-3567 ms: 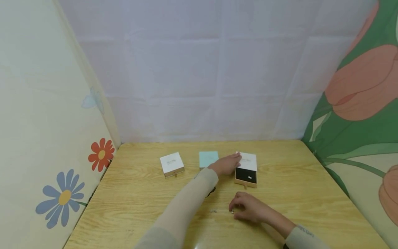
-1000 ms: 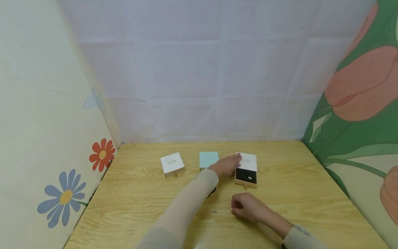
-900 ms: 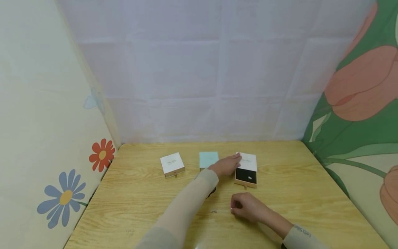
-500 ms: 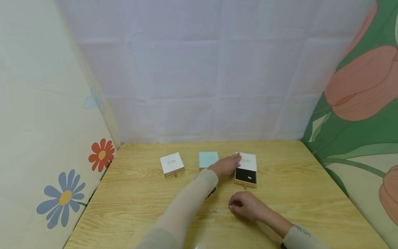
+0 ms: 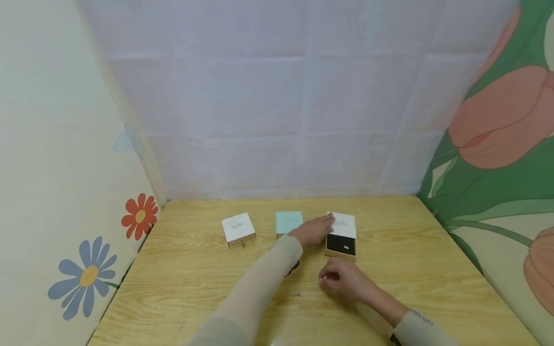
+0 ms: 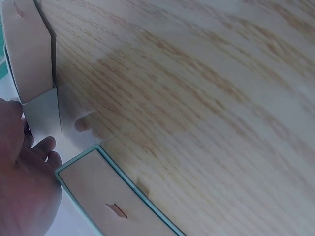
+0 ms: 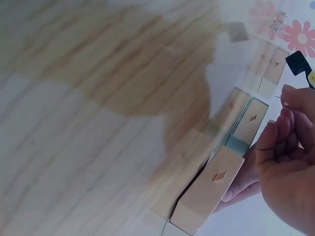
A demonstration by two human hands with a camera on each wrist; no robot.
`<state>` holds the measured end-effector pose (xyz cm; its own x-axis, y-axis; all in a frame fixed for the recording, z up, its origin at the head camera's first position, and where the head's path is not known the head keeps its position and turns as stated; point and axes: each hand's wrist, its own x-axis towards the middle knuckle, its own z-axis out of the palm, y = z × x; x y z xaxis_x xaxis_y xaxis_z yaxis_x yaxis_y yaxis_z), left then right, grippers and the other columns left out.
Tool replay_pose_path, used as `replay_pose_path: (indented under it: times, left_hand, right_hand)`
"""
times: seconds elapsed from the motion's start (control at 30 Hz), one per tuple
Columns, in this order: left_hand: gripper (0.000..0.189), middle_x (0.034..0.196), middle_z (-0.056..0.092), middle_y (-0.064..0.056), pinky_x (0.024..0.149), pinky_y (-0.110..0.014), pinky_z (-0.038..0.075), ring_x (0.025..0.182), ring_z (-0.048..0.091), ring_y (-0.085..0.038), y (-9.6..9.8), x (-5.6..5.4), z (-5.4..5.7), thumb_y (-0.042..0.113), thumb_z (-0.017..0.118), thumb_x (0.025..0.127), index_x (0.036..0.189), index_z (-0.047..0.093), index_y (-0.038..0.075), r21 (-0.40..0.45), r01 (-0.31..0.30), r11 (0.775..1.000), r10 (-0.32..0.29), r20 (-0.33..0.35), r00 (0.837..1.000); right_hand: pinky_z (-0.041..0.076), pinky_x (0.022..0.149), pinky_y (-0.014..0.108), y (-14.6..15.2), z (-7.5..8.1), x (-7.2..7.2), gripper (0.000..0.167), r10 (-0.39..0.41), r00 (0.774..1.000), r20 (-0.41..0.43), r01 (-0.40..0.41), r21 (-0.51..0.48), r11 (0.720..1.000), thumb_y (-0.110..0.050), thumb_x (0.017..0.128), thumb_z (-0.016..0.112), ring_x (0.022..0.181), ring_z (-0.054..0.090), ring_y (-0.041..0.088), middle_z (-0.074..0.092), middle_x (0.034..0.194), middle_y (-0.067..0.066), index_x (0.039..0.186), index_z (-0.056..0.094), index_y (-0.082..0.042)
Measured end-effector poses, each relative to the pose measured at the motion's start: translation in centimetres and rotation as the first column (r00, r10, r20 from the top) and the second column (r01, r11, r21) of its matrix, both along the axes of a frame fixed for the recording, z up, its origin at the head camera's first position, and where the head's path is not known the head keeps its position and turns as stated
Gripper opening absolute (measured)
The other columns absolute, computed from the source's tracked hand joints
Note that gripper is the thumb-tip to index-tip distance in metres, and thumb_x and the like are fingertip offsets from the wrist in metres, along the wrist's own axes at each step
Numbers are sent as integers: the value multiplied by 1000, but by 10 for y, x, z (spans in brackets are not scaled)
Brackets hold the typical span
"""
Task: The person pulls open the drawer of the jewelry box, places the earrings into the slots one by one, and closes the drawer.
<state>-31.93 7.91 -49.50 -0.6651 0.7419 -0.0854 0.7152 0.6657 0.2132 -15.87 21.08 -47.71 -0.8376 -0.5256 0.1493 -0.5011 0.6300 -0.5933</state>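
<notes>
At the back right of the table a white drawer-style jewelry box [image 5: 345, 225] stands with its drawer pulled partway out. On the drawer's black pad [image 5: 335, 244] lies a small silvery piece [image 5: 346, 247]. My left hand [image 5: 312, 230] rests against the left side of this box's sleeve, fingers extended. In front of the drawer my right hand [image 5: 346, 281] pinches a tiny earring [image 7: 286, 103] between thumb and forefinger; its thin post shows in the right wrist view. Another small silvery piece [image 5: 296, 294] lies on the table to the left of that hand.
A mint-green box [image 5: 289, 221] sits at the back middle, partly behind the left wrist. Further left is a second white box [image 5: 238, 228], its drawer shut. My left forearm [image 5: 255, 288] crosses the wooden table [image 5: 182, 269]. White cloth [image 5: 259, 120] hangs behind.
At first my right fingers were over the earring on the table; now they pinch it, raised and shifted toward the drawer's front. My left hand has stayed on the box.
</notes>
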Motion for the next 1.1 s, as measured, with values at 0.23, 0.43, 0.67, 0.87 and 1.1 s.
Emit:
replay_pose_path:
  times: [0.23, 0.43, 0.67, 0.87, 1.1]
  left_hand:
    - [55, 170, 13, 1, 125, -24, 18, 155, 14, -11, -2, 2, 2, 36, 25, 113, 163, 18, 15, -5, 16, 1000, -16, -7, 1000]
    - [55, 170, 13, 1, 125, -25, 20, 155, 16, -11, -3, 5, 6, 35, 27, 113, 163, 20, 15, 15, 2, 1000, -2, 15, 1000]
    - [54, 170, 11, 1, 125, -24, 18, 155, 15, -11, -3, 5, 7, 34, 25, 113, 163, 19, 15, 15, 0, 1000, 0, 26, 1000]
    - [55, 170, 11, 0, 125, -25, 19, 155, 16, -12, -2, 4, 5, 34, 26, 113, 163, 19, 15, 20, 5, 1000, -5, 25, 1000]
    - [56, 170, 9, 3, 125, -24, 19, 155, 14, -9, -1, 2, 0, 38, 24, 112, 164, 17, 18, 22, -5, 1000, 4, 31, 1000]
  right_hand:
    - [50, 61, 19, 6, -3, -7, 10, -81, 995, -63, 77, -64, 995, -3, 83, 77, 73, 51, -1, 59, 82, -9, 88, 78, -12]
    - [49, 62, 21, 13, -4, -13, 9, -175, 978, -110, 159, -141, 977, -5, 84, 80, 74, 51, 2, 58, 83, -8, 85, 78, -14]
    - [52, 69, 24, 20, -1, -20, 8, -266, 954, -138, 247, -145, 958, -6, 83, 82, 78, 55, 4, 59, 84, -9, 86, 79, -13]
    - [48, 67, 22, 24, 3, -25, 8, -315, 942, -117, 298, -145, 944, -6, 84, 81, 76, 53, 5, 60, 82, -7, 86, 79, -13]
    - [49, 71, 25, 31, 1, -36, 7, -356, 928, -107, 343, -124, 931, -8, 85, 81, 81, 57, 11, 63, 86, -4, 88, 80, -14]
